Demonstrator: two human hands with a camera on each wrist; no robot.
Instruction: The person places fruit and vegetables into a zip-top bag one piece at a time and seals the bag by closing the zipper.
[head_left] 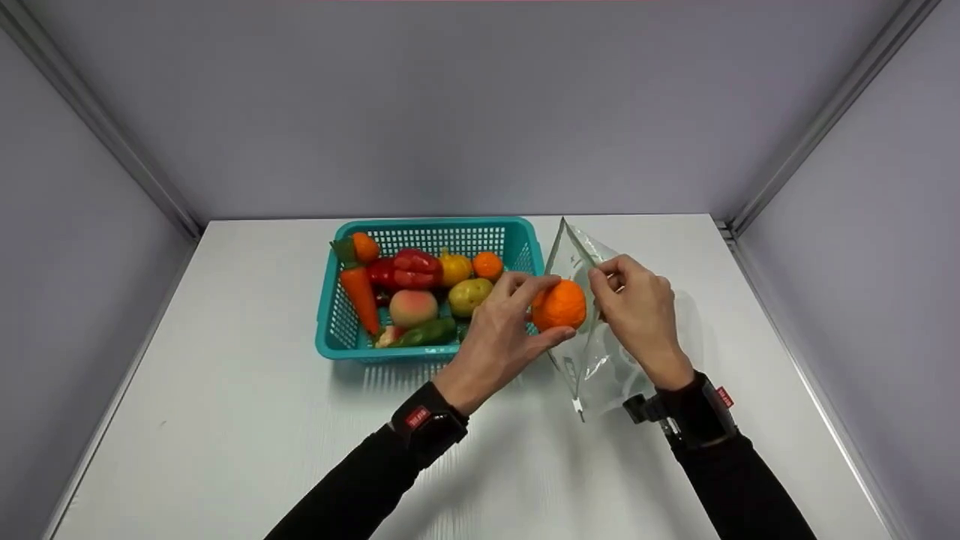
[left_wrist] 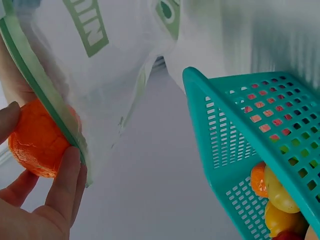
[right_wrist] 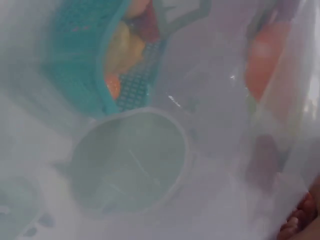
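Note:
My left hand grips an orange tangerine right at the mouth of a clear zip bag. In the left wrist view the tangerine sits partly behind the bag's green-edged rim, held by my fingers. My right hand pinches the bag's upper edge and holds the mouth up and apart. The right wrist view looks through the bag's film, with the fruit a blurred orange patch.
A teal plastic basket stands just left of the bag, holding a carrot, red pepper, peach, potato and several other pieces. The white table is walled by grey panels on three sides.

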